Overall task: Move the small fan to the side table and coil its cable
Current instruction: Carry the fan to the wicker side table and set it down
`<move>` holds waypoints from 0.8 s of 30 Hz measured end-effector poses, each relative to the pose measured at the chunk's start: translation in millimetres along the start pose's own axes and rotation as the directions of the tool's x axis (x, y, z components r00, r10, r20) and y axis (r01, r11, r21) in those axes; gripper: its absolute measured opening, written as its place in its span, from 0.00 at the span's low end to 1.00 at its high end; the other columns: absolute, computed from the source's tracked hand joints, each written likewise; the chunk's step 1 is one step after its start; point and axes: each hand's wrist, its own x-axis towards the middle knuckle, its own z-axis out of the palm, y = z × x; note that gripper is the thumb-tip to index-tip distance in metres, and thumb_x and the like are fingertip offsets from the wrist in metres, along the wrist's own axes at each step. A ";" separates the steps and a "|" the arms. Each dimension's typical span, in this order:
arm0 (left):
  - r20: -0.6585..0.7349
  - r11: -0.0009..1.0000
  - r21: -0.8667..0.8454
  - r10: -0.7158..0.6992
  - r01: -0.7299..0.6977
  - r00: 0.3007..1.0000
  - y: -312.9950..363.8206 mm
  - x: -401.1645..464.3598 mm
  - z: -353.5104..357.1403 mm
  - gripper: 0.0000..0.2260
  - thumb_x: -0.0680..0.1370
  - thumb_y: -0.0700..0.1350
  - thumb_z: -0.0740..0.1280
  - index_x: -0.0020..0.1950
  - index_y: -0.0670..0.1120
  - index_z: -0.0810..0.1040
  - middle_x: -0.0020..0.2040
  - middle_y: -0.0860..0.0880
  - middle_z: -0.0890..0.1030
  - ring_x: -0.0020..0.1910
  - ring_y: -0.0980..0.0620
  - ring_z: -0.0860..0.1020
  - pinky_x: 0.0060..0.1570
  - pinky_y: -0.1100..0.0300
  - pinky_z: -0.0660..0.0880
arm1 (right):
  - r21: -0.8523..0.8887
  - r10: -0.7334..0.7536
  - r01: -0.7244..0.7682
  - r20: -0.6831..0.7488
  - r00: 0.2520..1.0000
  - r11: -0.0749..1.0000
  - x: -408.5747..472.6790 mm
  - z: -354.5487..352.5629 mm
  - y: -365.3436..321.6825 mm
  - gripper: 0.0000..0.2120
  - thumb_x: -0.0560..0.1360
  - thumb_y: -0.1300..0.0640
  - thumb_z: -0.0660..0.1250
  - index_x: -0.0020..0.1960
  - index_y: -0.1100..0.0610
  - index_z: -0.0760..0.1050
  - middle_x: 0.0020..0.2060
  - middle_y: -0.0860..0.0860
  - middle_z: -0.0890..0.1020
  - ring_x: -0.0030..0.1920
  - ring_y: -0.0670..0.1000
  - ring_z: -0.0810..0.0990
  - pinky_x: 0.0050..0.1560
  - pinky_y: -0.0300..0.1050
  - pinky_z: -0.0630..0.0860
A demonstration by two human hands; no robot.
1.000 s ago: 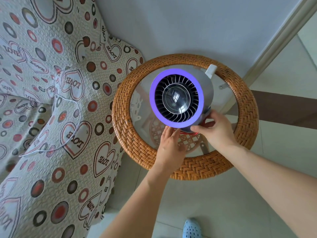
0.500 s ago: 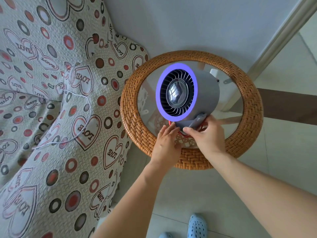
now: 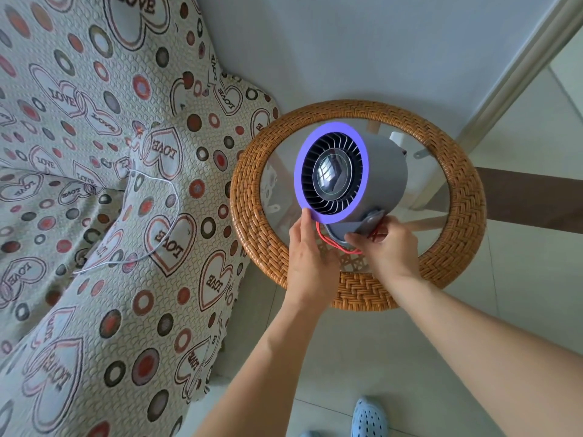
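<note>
On the side table's (image 3: 448, 257) glass, I'm steadying the fan (image 3: 344, 175): right hand (image 3: 388, 250) pinching its near base, left hand (image 3: 310, 257) open against the rim. White cable (image 3: 164, 222) is lying uncoiled far left, nearer my left hand.

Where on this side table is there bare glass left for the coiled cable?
Bare glass lies right of the fan, out to the wicker rim, and a narrower strip lies at the fan's left. The near edge is crowded: both hands and red cable by the fan's base.
</note>
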 end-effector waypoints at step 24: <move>0.018 0.969 -0.245 0.038 -0.032 0.999 4.8 35.8 -2.0 0.31 0.74 0.30 0.61 0.69 0.59 0.70 0.60 0.59 0.81 0.62 0.60 0.77 0.61 0.50 0.77 | 0.166 0.006 0.011 -0.100 0.995 0.986 26.8 9.5 -7.1 0.19 0.64 0.51 0.79 0.51 0.57 0.80 0.45 0.52 0.85 0.46 0.52 0.82 0.46 0.47 0.79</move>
